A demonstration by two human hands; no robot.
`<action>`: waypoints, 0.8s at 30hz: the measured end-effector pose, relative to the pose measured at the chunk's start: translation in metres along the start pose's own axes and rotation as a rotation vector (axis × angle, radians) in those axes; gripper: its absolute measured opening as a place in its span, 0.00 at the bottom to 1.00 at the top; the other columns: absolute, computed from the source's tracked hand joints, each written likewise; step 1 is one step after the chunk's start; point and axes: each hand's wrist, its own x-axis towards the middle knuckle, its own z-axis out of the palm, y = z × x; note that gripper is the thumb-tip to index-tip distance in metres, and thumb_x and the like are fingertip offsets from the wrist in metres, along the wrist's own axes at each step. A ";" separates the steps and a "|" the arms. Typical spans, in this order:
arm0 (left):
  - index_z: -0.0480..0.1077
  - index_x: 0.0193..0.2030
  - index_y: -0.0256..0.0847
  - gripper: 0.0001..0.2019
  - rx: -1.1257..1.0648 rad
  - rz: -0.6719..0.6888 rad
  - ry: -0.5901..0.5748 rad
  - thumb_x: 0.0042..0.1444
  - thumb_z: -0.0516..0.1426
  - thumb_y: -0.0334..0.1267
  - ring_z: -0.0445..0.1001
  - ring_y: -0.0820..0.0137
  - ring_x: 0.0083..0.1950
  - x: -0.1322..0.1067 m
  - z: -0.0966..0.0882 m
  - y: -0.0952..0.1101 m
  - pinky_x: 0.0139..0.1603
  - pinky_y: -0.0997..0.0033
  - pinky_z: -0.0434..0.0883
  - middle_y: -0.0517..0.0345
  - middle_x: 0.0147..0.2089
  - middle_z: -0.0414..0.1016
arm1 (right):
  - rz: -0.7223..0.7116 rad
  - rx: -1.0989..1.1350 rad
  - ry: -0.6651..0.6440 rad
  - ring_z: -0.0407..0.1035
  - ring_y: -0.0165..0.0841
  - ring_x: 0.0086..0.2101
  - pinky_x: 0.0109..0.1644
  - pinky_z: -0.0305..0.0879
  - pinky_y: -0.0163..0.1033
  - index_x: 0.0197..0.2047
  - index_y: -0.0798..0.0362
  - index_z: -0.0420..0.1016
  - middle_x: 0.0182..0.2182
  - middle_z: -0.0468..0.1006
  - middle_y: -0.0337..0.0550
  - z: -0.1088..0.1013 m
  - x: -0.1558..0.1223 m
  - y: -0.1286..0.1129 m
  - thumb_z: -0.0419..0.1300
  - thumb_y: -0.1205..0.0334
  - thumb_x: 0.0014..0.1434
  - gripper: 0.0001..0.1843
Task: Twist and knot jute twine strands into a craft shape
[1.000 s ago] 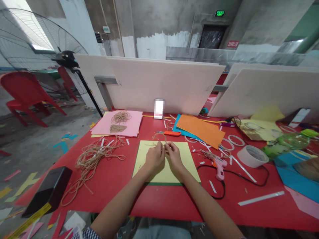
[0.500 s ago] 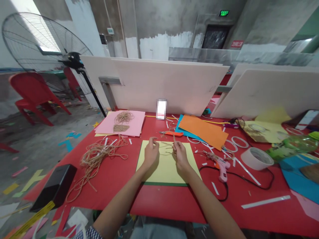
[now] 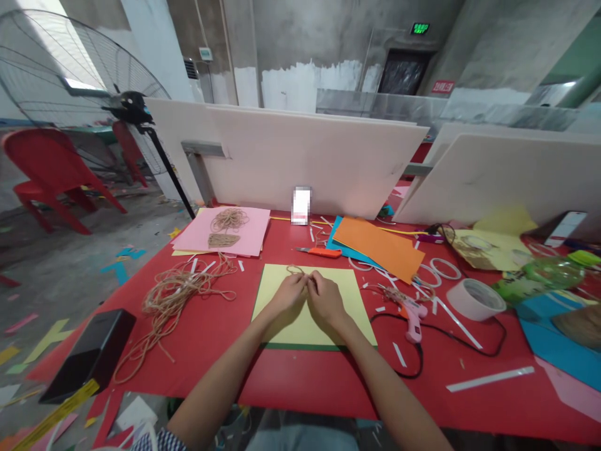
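My left hand (image 3: 290, 293) and my right hand (image 3: 325, 300) meet at the fingertips above a pale yellow card (image 3: 350, 307), pinching a short length of jute twine (image 3: 295, 270) between them. A small loop of it rises past the fingers at the card's far edge. The hands hide the card's middle. Left of the card lies a loose heap of the same twine (image 3: 173, 300). A pink sheet (image 3: 188, 235) beyond it carries a twine coil (image 3: 229, 220) and a flat twine shape (image 3: 223, 240).
The red table (image 3: 291, 382) holds an orange utility knife (image 3: 323, 252), orange paper (image 3: 375, 247), a pink glue gun (image 3: 413, 318) with a black cord, and a tape roll (image 3: 475, 299). Paper strips are scattered about. A black box (image 3: 89, 354) sits at the left edge.
My hands have closed in from apart, and the fingertips now meet over the twine. The head view has shifted slightly.
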 end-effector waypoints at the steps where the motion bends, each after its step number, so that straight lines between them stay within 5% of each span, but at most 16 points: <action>1: 0.64 0.25 0.41 0.15 0.053 0.006 0.007 0.61 0.48 0.39 0.68 0.68 0.31 0.000 -0.002 0.001 0.37 0.69 0.66 0.56 0.27 0.70 | -0.008 -0.041 -0.013 0.63 0.34 0.25 0.31 0.48 0.36 0.32 0.49 0.66 0.24 0.72 0.40 -0.001 0.000 0.000 0.47 0.58 0.67 0.12; 8: 0.61 0.17 0.42 0.18 0.203 0.103 0.030 0.58 0.49 0.41 0.67 0.66 0.31 -0.002 -0.014 0.011 0.38 0.67 0.64 0.54 0.24 0.68 | -0.011 -0.122 -0.072 0.61 0.33 0.25 0.30 0.45 0.36 0.31 0.50 0.68 0.23 0.72 0.41 -0.005 0.002 0.002 0.50 0.60 0.66 0.12; 17: 0.65 0.22 0.38 0.26 -0.371 -0.063 -0.102 0.47 0.60 0.63 0.52 0.78 0.22 -0.002 -0.022 0.011 0.24 0.75 0.50 0.64 0.20 0.58 | 0.101 0.652 -0.186 0.62 0.30 0.26 0.31 0.57 0.35 0.28 0.52 0.70 0.25 0.70 0.37 -0.010 0.011 0.002 0.61 0.46 0.54 0.17; 24: 0.65 0.27 0.37 0.23 -0.608 -0.115 -0.123 0.43 0.66 0.55 0.54 0.80 0.23 -0.005 -0.022 0.018 0.25 0.77 0.55 0.64 0.25 0.61 | 0.207 0.828 -0.226 0.51 0.26 0.22 0.26 0.50 0.34 0.29 0.51 0.69 0.22 0.60 0.31 -0.018 0.006 -0.006 0.64 0.45 0.50 0.17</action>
